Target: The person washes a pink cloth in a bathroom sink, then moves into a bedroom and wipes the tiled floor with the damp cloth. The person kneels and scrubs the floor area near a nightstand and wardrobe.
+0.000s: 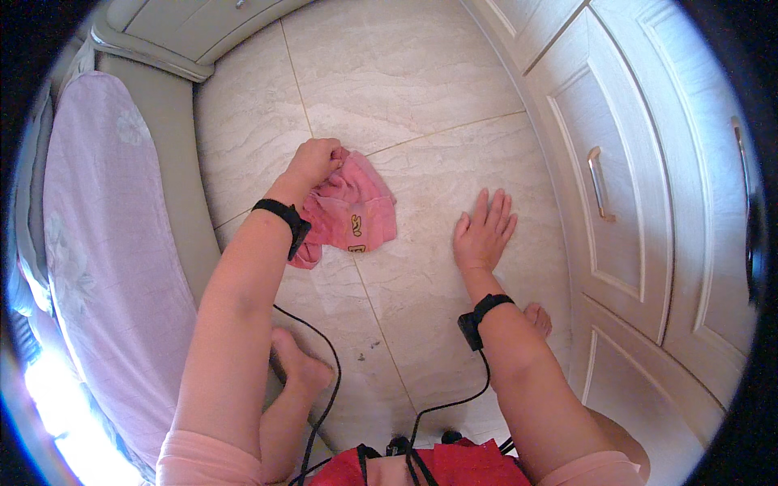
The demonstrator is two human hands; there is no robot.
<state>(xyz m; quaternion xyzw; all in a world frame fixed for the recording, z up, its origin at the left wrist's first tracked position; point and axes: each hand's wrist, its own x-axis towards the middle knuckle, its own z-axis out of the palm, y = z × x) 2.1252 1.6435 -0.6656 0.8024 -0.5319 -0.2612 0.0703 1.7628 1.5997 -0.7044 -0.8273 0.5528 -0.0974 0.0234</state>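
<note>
My left hand [314, 161] is closed on the upper edge of a pink cloth [352, 206], which lies bunched and folded on the floor. The cloth bears dark and yellow printed marks and looks like a towel or a garment; which of the two I cannot tell. Part of it is hidden behind my left wrist. To the right, my right hand [484, 234] rests palm down on the tiles, apart from the cloth, with its fingers spread a little and nothing in them.
Pale marbled floor tiles [425, 79] stretch between a bed with a lilac floral cover [115, 243] on the left and cabinet doors [614, 182] with metal handles on the right. Small dark specks [366, 350] dot the floor. Black cables [337, 364] run from both wrist straps.
</note>
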